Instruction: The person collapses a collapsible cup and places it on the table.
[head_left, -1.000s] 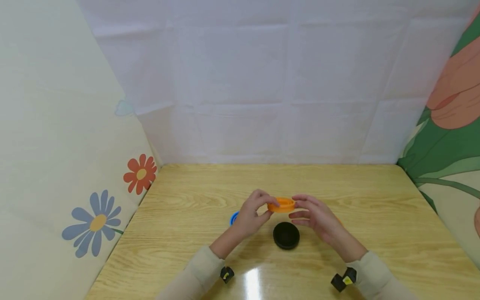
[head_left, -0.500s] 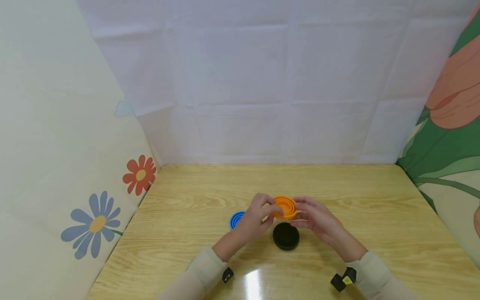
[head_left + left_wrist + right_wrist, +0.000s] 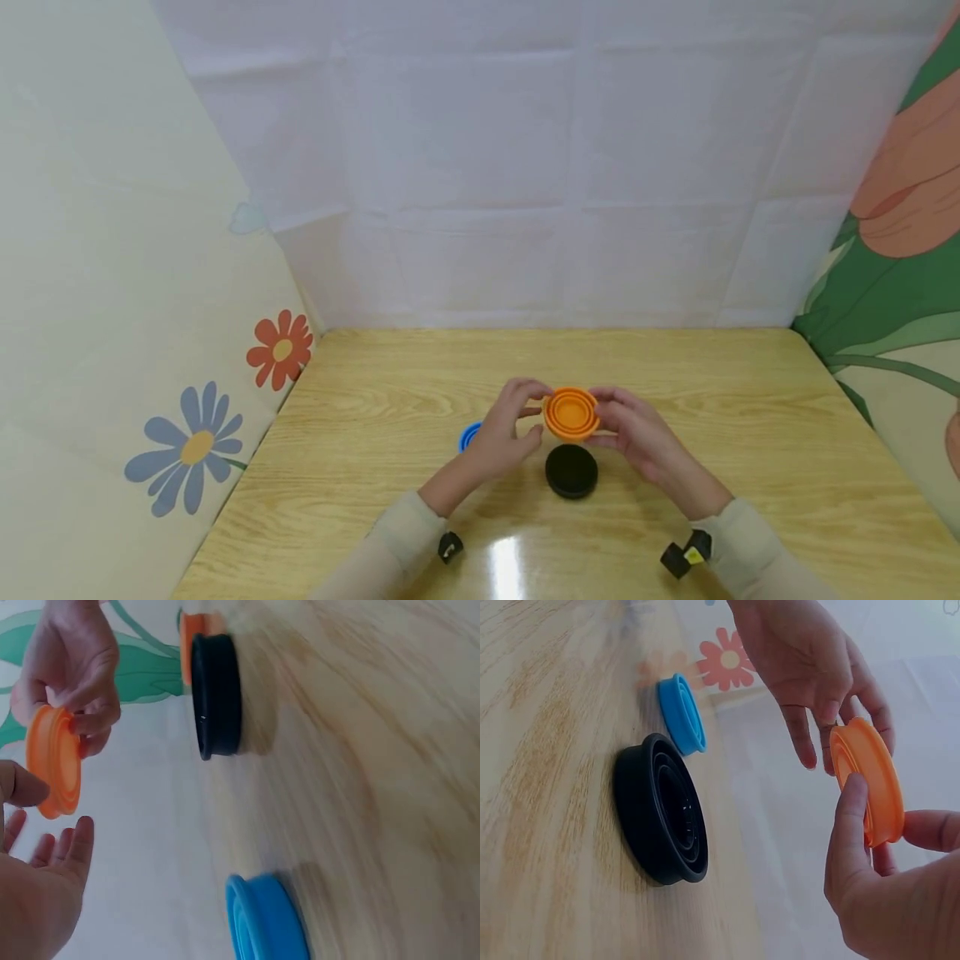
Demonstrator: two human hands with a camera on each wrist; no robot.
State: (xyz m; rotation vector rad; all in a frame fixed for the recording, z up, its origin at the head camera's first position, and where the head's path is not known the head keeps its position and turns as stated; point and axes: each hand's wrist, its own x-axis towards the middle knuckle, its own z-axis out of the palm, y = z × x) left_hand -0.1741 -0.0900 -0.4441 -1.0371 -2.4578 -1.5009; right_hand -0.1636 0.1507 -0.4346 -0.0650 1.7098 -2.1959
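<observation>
An orange collapsible cup (image 3: 572,414), folded flat into rings, is held up above the table with its ringed face toward the head camera. My right hand (image 3: 637,433) pinches its right rim between thumb and fingers. At the cup's left side my left hand (image 3: 504,429) is spread, thumb apart from the fingers; the index fingertip is at the rim, and whether it touches I cannot tell. Below the cup a black collapsible cup (image 3: 572,472) lies flat on the table. A blue collapsible cup (image 3: 470,435) lies partly hidden behind my left hand.
Another orange piece (image 3: 196,646) stands on the table beyond the black cup in the left wrist view. The wooden table (image 3: 360,467) meets a white cloth (image 3: 465,167) at the back and flowered cloths at both sides.
The orange cup has tipped from nearly edge-on to face the head camera. My left fingers, which gripped its left rim, have loosened and spread; my right hand has taken hold of it.
</observation>
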